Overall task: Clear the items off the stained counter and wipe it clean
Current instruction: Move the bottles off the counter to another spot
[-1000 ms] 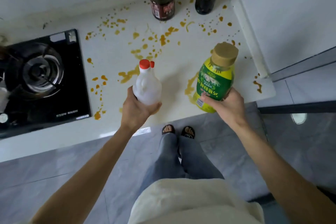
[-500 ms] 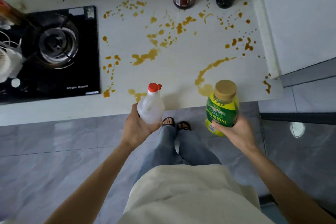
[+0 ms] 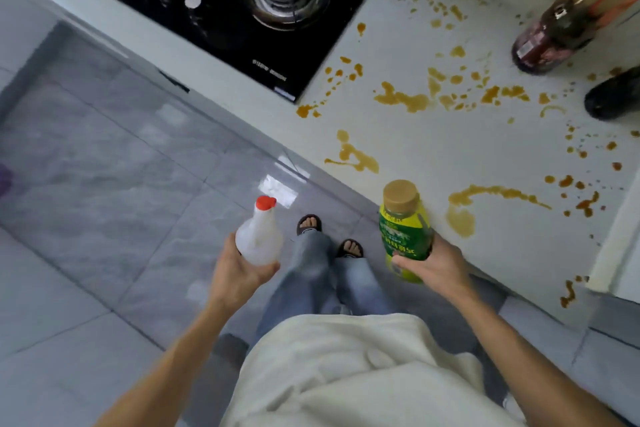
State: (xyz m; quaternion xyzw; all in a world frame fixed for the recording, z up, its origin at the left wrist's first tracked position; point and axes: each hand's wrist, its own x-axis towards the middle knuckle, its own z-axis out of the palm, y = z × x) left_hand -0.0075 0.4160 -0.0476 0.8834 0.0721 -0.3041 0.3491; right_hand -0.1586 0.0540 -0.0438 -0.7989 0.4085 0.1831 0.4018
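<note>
Carrying both bottles clear, the left hand (image 3: pixel 239 270) grips the white red-capped bottle (image 3: pixel 258 236) over the floor; the right hand (image 3: pixel 433 263) clasps the green-labelled bottle (image 3: pixel 403 232), now off the stained counter (image 3: pixel 485 156). Two dark sauce bottles (image 3: pixel 554 35) remain beyond.

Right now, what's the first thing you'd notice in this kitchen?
Brown sauce stains splattered all over the white counter. Next, the person's left hand holds a white bottle and the right hand a green bottle, both off the counter, while two dark bottles remain at its far right.
</note>
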